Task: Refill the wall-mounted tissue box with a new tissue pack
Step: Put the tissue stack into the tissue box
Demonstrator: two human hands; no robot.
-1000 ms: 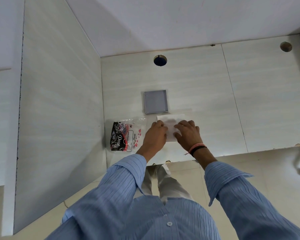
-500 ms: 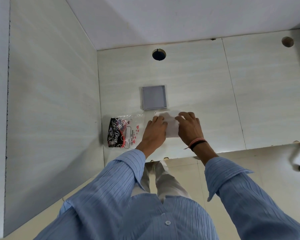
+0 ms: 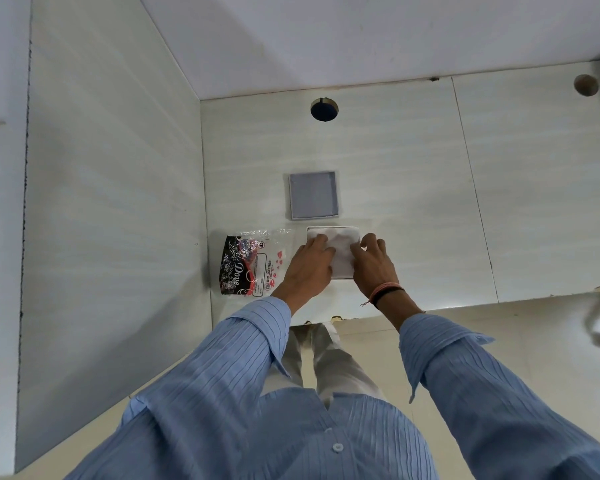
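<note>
Tissue box, white, lies on the counter between both hands, tissue stack seated inside its rim. Compared with half a second ago, the stack looks squarer and lower in the box; fingers have slid out toward its far corners. Left hand lies flat, fingers spread loosely, pressing the stack's left side, gripping nothing. Right hand does the same on the right side, fingers slightly curled, palm down; no pinch visible. Empty wrapper, printed plastic, sits just beside the left hand, against the side wall. Grey lid rests apart, just behind the box. Judgement: tissues are nearly tucked in; closing with the lid likely comes next, then remounting. Wall mount not in view.
</note>
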